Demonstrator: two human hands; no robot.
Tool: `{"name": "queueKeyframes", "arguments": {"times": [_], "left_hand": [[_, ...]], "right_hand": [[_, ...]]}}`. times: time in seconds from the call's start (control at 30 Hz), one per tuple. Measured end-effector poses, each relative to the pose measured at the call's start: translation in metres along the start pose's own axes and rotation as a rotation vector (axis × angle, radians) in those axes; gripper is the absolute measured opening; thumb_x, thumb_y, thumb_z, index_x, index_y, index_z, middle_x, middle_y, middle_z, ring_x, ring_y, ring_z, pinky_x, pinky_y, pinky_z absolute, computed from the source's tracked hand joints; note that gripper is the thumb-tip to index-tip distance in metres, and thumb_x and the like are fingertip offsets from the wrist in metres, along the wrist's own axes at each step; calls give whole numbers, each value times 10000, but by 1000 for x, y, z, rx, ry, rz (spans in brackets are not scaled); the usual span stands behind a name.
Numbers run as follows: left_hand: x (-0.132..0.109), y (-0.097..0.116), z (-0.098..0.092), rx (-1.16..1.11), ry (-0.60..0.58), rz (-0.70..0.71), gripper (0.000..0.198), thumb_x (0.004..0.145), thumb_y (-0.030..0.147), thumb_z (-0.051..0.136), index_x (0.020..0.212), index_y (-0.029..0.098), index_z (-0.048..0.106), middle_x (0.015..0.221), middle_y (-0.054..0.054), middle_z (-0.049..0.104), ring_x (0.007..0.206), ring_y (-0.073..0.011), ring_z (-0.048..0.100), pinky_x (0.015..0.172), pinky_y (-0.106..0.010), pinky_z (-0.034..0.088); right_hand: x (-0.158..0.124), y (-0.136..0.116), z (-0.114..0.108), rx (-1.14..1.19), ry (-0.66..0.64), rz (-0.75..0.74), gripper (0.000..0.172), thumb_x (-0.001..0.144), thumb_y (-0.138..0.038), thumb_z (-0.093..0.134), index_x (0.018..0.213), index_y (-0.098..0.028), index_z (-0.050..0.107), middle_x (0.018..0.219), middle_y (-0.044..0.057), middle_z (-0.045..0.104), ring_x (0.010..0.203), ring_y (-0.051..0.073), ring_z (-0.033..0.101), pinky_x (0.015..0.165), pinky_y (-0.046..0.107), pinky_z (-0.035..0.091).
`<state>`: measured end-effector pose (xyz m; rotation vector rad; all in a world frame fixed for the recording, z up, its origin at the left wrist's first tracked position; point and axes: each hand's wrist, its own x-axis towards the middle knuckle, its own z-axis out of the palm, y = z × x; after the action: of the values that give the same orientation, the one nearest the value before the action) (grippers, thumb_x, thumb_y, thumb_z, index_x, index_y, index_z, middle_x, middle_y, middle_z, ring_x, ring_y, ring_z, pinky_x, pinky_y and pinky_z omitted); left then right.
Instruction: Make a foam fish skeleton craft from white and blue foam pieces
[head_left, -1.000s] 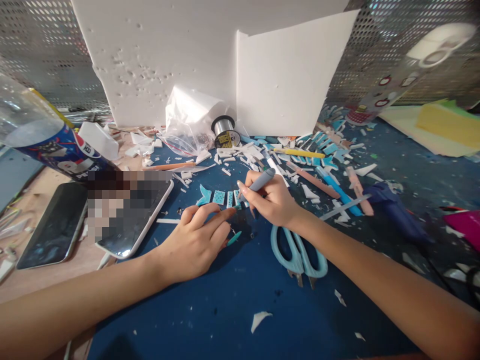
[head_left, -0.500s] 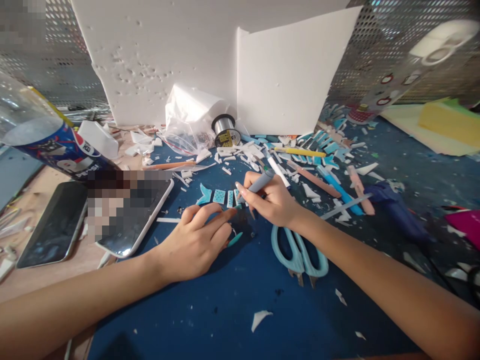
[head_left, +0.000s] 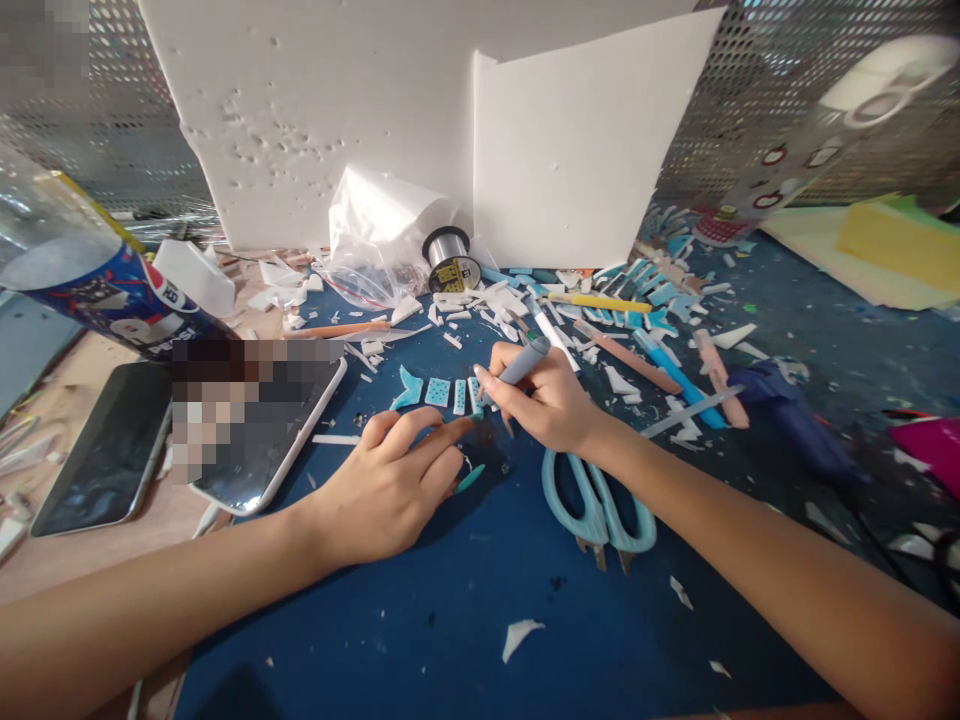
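My right hand (head_left: 544, 400) is closed around a grey-blue pen (head_left: 523, 362), its tip hidden behind the fingers and pointing down at the pieces. Across from it, my left hand (head_left: 401, 475) rests on the mat with bent fingers. Its forefinger reaches the lower end of a narrow blue dotted piece (head_left: 474, 393); what the other fingertips touch is hidden. Leftward in a row lie a white-and-blue dotted strip (head_left: 460, 397), a dotted square piece (head_left: 438, 392) and a blue tail-shaped piece (head_left: 408, 388). A teal piece (head_left: 471, 478) shows beside my left fingers.
Blue-handled scissors (head_left: 596, 505) lie under my right forearm on the blue mat (head_left: 420, 630). Two phones (head_left: 105, 445) and a Pepsi cup (head_left: 127, 300) are at left. White scraps, markers (head_left: 681, 380), a wire spool (head_left: 452, 262) and a glue gun (head_left: 795, 425) surround the far side.
Both hands keep nearly the same place. The pen in my right hand has shifted very slightly over the dotted pieces.
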<state>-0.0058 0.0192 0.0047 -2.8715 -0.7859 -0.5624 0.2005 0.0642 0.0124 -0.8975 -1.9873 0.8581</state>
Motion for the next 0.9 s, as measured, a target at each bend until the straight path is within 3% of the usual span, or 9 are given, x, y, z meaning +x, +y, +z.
{"name": "queueKeyframes", "arguments": {"times": [0.67,0.73,0.9], "left_hand": [[0,0,-1,11,0,6,148,892,163,427,835,155,564,1202,-59,619,1047,-253,441,770,-377,339],[0,0,-1,8,1,1,149,892,159,427,836,157,565,1203,-52,619,1049,-251,440,775,-375,337],[1,-1,0,22,24,6,137,889,160,435,854,162,567,1215,-44,614,1055,-243,438,796,-371,331]], "right_hand": [[-1,-1,0,38,-30,-23,349,853,-144,489,521,-185,390,536,-34,391,450,78,369,474,268,319],[-3,-1,1,54,25,-28,348,856,-165,499,523,-188,397,514,-37,400,433,77,389,464,264,343],[-2,-4,-2,162,335,84,294,863,-251,518,584,-199,443,405,-62,422,308,71,405,344,230,340]]}}
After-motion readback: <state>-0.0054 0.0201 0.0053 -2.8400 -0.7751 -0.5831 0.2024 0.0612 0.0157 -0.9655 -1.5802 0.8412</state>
